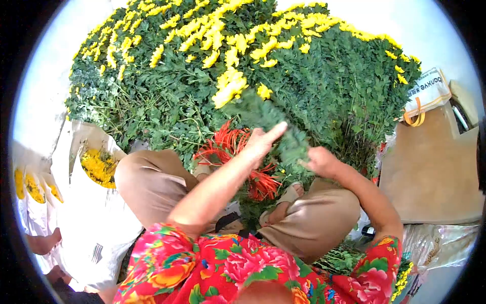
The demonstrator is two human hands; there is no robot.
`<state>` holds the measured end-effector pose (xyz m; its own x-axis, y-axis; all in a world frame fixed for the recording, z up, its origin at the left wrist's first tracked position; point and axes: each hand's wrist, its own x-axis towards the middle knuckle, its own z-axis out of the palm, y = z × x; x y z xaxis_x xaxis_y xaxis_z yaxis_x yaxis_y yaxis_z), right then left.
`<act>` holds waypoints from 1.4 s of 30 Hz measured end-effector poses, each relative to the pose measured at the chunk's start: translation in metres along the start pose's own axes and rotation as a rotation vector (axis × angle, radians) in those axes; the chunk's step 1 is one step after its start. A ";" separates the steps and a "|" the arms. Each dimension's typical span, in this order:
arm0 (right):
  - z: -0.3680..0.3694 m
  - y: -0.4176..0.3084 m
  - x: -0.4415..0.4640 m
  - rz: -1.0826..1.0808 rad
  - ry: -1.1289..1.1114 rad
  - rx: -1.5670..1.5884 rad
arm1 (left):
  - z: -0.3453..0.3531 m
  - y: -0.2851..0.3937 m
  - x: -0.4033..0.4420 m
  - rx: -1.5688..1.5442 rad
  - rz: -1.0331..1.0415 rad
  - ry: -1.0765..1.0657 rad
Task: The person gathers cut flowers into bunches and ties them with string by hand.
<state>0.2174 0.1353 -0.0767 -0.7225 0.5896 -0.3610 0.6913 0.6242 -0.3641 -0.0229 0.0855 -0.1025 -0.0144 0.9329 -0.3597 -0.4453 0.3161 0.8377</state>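
Note:
A bunch of yellow flowers (230,87) with long green stems slants across the middle, its lower part blurred. Wrapped round the stems near the middle is my left hand (264,141). My right hand (322,161) is closed at the lower right end of the same bunch. Below the bunch and between my knees lies a tangle of red-orange strips (263,182), with more of them beside my left wrist. Behind the hands spreads a large heap of yellow flowers with green leaves (329,76).
White bags holding yellow flowers (98,167) stand at the left. Another person's bare feet (43,243) show at the lower left. A brown board (430,172) and a printed bag (429,90) are at the right. My bent knees flank the red strips.

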 end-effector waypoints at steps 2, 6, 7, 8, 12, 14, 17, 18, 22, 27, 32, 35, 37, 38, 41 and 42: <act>0.001 -0.009 -0.004 -0.133 -0.145 -0.145 | 0.007 -0.005 0.004 -0.435 0.002 0.131; 0.006 0.027 0.043 -0.125 -0.177 0.066 | -0.035 0.015 0.022 -0.576 -0.054 0.284; -0.001 0.034 0.058 0.046 -0.122 0.043 | -0.049 0.012 0.034 -0.602 -0.019 0.217; -0.008 0.042 0.074 0.216 -0.061 0.021 | -0.058 0.008 0.045 -0.565 -0.033 0.251; 0.021 0.096 0.127 0.412 0.694 -0.045 | -0.070 -0.019 0.084 -0.448 -0.163 0.244; 0.012 0.098 0.150 0.562 0.675 0.003 | -0.064 -0.035 0.096 -0.503 -0.196 0.156; 0.012 0.132 0.177 0.865 0.966 0.009 | -0.047 -0.031 0.098 -0.547 -0.230 0.147; 0.007 0.138 0.180 0.875 0.959 0.003 | -0.043 -0.033 0.101 -0.607 -0.208 0.135; -0.006 0.166 0.175 0.881 0.646 -0.084 | -0.042 -0.038 0.111 -0.670 -0.229 0.052; -0.013 0.171 0.130 0.624 0.416 -0.187 | -0.044 -0.030 0.114 -0.612 -0.120 -0.025; -0.016 0.126 0.091 0.426 0.436 0.018 | -0.030 -0.043 0.118 -0.605 0.087 -0.052; -0.015 0.083 0.088 0.344 0.436 0.121 | -0.018 -0.024 0.099 -0.583 -0.148 0.048; 0.006 0.079 0.085 0.299 0.473 0.097 | -0.011 -0.015 0.088 -0.631 -0.111 0.030; 0.013 0.078 0.084 0.295 0.476 0.104 | -0.011 -0.022 0.091 -0.708 -0.081 -0.001; 0.025 0.065 0.087 0.304 0.614 0.380 | -0.015 -0.020 0.093 -0.701 0.024 0.095; 0.027 0.063 0.087 0.404 0.498 0.332 | -0.024 -0.022 0.095 -0.725 0.003 0.067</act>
<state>0.1989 0.2123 -0.1538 -0.2740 0.9545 -0.1172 0.8152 0.1659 -0.5550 -0.0357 0.1633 -0.1649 -0.0610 0.9139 -0.4014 -0.9261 0.0982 0.3642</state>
